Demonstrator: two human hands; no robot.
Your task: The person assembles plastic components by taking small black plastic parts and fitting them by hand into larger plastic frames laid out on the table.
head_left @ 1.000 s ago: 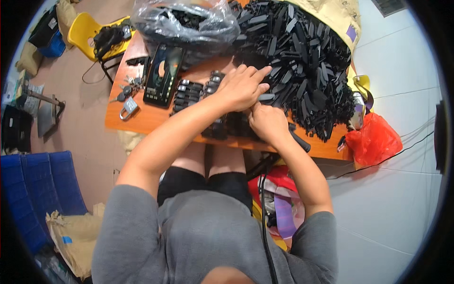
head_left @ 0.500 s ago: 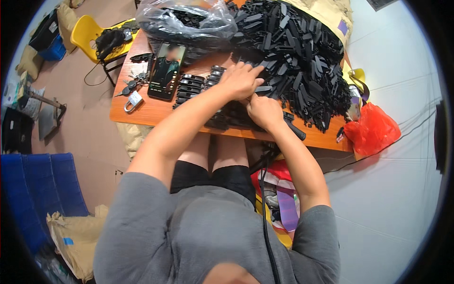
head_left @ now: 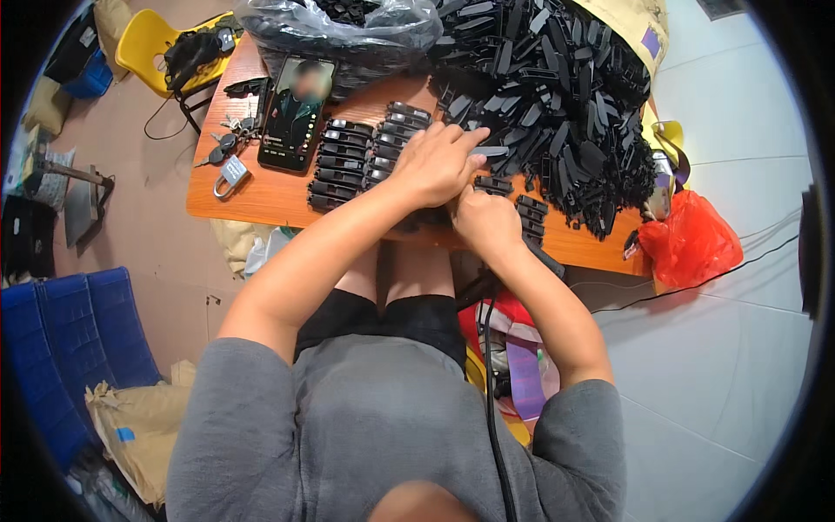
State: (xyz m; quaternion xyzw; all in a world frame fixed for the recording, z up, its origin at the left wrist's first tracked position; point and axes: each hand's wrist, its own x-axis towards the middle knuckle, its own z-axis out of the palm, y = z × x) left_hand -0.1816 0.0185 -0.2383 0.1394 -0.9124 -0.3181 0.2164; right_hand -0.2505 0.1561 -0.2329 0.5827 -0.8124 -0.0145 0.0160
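Both my hands meet over the near part of the table, between rows of small black plastic parts and a large heap of loose ones. My left hand (head_left: 435, 163) reaches across with thumb and index finger stretched apart, close to a grey slat-shaped piece (head_left: 493, 151). My right hand (head_left: 487, 216) is closed just below it, against the left thumb; whatever it grips is hidden. Left of my hands, black parts (head_left: 339, 163) lie in a neat column, with a second column (head_left: 391, 143) partly under my left hand. A short row (head_left: 531, 213) sits beside my right hand.
The heap of black parts (head_left: 557, 96) covers the table's far right. Behind the columns sits a clear plastic bag (head_left: 348, 39). A phone (head_left: 296, 113), keys (head_left: 228, 142) and padlock (head_left: 230, 177) lie left. A red bag (head_left: 690, 239) hangs at the right edge.
The view has shifted slightly. My hands stay together in nearly the same place, and more of the parts beside my right hand now shows.
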